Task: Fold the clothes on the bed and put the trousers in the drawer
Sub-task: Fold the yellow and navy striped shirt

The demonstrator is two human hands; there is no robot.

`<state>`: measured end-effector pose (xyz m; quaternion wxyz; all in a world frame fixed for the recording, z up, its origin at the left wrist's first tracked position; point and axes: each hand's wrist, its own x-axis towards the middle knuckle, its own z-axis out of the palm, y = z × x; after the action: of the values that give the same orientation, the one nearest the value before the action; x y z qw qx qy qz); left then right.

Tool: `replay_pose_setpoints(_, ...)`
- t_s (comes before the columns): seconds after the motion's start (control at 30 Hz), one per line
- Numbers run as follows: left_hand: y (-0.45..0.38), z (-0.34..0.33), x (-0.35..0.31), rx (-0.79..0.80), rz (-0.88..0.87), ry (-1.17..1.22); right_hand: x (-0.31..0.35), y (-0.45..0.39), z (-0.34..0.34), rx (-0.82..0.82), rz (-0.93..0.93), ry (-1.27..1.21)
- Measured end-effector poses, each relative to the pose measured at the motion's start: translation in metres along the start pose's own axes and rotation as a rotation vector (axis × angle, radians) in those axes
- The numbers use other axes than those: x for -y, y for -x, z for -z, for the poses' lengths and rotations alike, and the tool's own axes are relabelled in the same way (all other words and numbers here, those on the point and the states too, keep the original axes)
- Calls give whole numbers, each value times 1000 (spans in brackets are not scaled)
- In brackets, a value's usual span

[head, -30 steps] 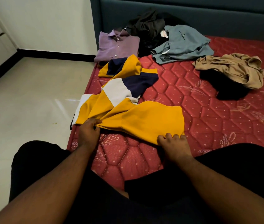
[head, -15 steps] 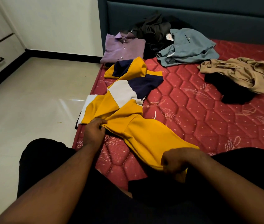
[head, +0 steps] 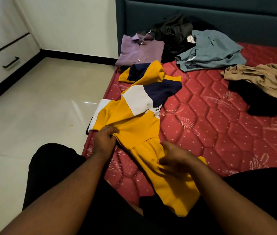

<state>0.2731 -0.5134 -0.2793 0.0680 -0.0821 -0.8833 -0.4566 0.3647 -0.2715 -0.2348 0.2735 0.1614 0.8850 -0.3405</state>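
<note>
A yellow, white and navy shirt (head: pixel 139 116) lies along the left edge of the red mattress (head: pixel 219 133), its yellow lower end pulled over my lap. My left hand (head: pixel 105 139) grips a bunched fold of the yellow cloth near the mattress edge. My right hand (head: pixel 173 158) lies on the yellow cloth closer to me; it is blurred and its grip is unclear. Crumpled tan trousers (head: pixel 266 80) sit at the right, partly over a black garment (head: pixel 256 104).
A folded purple shirt (head: pixel 139 50), a dark heap (head: pixel 173 31) and a grey-blue shirt (head: pixel 210 50) lie by the teal headboard (head: pixel 219 12). White drawers with a black handle (head: pixel 11 62) stand at the left across the tiled floor (head: pixel 41 107).
The shirt's yellow lower end has been drawn off the mattress toward my lap by my right hand. My left hand has kept its grip at the fold.
</note>
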Motion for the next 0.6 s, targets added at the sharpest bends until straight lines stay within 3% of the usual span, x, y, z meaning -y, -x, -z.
replay_pose_setpoints(0.03,0,-1,0,-1,1,-3,-4,1,-3,4,-33,-51)
replay_pose_setpoints(0.17,3,0,-3,13,-12,5,11,-14,4,-324,-71,-343)
replay_pose_setpoints(0.2,2,2,-3,12,-8,16,21,-17,7,-339,-82,-422)
replay_pose_setpoints(0.4,5,12,-18,-16,-41,145,40,-23,0,146,-348,-877)
replay_pose_setpoints(0.5,4,24,-37,-44,-69,232,53,8,23,212,-219,-1181)
replay_pose_setpoints(0.6,-10,37,-76,-43,-136,270,67,37,62,183,-15,-1298)
